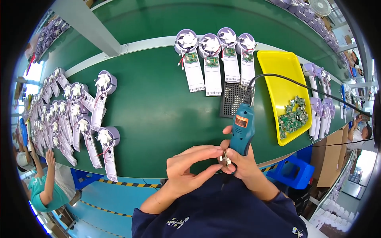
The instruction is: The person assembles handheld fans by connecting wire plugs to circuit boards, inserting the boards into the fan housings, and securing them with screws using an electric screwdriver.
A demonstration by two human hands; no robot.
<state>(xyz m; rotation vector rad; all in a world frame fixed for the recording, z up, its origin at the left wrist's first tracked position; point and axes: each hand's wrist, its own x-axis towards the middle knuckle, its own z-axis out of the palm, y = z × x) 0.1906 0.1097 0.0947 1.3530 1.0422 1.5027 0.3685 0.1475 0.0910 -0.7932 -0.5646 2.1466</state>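
Observation:
My left hand [194, 164] pinches a small circuit board [225, 160] with white connectors between thumb and fingertips, close to my body. Against the same board rest the fingers of my right hand [247, 163]. That hand is also closed round a teal corded electric screwdriver [242, 127], cord end pointing away from me; its tip is hidden. Beyond it, a black perforated block [232, 100] lies on the table. Behind stand several open fan housings [212, 75], white and lilac, with white blades and green boards.
At right, a yellow tray [274, 91] holds a heap of small green circuit boards [293, 116]. The black cord [309, 85] crosses over it. More fan housings [105, 95] crowd the left of the green table [147, 111]. A co-worker's hand [50, 157] shows at far left.

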